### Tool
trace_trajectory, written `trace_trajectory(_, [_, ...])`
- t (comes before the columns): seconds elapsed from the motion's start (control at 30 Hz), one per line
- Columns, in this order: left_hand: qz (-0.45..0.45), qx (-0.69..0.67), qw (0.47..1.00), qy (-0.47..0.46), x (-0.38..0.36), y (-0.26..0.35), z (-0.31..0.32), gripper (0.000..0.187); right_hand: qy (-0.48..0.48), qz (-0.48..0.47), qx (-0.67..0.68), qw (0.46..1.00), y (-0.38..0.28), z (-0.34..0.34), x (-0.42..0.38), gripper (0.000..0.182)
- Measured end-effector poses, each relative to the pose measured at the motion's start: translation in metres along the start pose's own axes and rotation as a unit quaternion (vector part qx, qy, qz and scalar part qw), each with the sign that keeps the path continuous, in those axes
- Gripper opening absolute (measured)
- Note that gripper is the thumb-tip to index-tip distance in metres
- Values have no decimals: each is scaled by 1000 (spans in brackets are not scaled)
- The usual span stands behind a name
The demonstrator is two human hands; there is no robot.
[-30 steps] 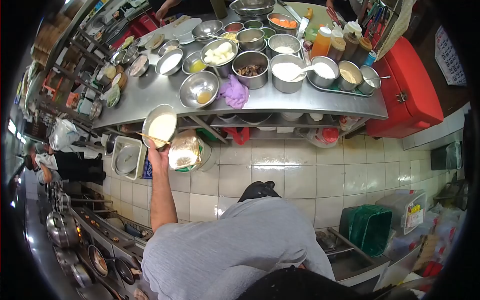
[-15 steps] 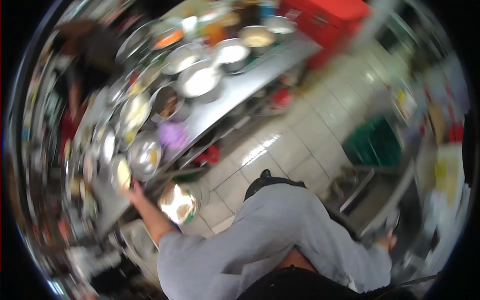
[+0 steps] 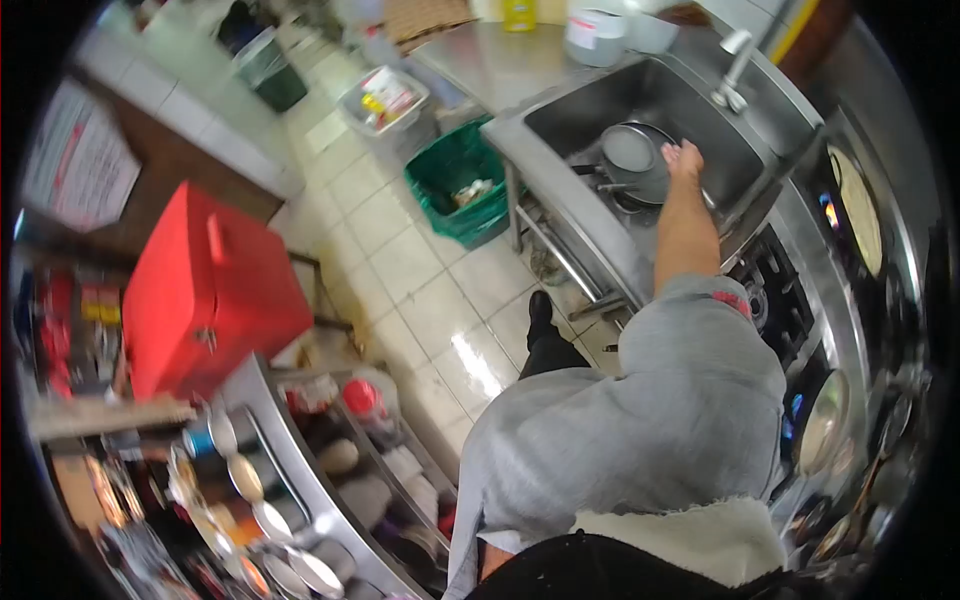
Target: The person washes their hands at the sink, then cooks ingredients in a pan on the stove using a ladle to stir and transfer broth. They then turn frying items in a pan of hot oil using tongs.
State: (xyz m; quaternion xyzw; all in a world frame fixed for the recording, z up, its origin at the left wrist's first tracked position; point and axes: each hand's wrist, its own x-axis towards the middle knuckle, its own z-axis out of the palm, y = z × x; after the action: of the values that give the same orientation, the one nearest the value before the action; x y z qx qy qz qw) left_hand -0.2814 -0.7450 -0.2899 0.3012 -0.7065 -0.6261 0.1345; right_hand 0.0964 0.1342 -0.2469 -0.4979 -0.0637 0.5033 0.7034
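My right hand (image 3: 683, 160) reaches into the steel sink (image 3: 560, 115), with its fingers apart at the far rim of a stack of pans. On top sits a small round pan (image 3: 630, 150) with a pale inside, and a wider dark pan (image 3: 655, 185) lies under it. Their handles point to the left. Behind the hand stands the sink's tap (image 3: 735, 90). My left hand is out of the picture.
To the right, a stove (image 3: 765, 290) carries a pan with a flatbread (image 3: 855, 210) over a flame. A green-lined bin (image 3: 460, 185) stands left of the sink. Farther left are a red cooler (image 3: 215, 290) and a counter (image 3: 290, 440) with several bowls.
My view has swung from the bowl-covered counter to the sink. My right arm now stretches forward into the sink; my left hand, earlier at a bowl, has left the view.
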Motion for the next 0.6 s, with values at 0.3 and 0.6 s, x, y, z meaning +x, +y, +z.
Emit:
trace_trajectory(0.3, [-191,190,887,-376,-82,9,284,44,104,-151,-143,973,-86,34,144,35])
trace_trajectory(0.6, [45,79,671,-736,-376,191,648,46,155,-127,-135,970,-152,23,222,45])
